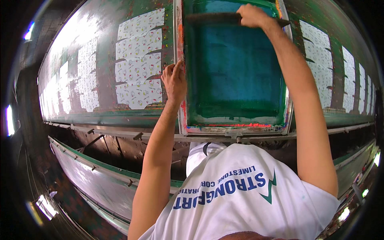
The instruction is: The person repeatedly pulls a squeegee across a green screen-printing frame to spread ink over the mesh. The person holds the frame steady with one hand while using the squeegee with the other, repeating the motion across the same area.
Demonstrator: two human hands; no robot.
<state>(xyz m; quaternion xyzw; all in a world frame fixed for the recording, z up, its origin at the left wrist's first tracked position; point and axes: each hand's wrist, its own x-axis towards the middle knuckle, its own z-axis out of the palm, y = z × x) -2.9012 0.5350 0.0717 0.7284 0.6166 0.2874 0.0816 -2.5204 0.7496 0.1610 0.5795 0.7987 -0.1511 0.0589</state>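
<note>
A screen printing frame (179, 48) lies in front of me, its mesh (240, 64) blue in the middle and coated dark green toward the sides. My right hand (253, 16) is closed round a long dark squeegee (212, 18), which spans the mesh near the frame's far end. At the frame's left side, my left hand (175, 82) has its bent fingers on the rim, gripping its edge. Just left of that hand lies a white printed sheet (138, 60) with small coloured figures and dark curved gaps.
The frame sits on a long green-stained table (106, 64). More printed sheets (88, 76) run off to the left, and others (318, 60) to the right. A metal rail (120, 130) follows the table's near edge. Behind me stands another long table (96, 172).
</note>
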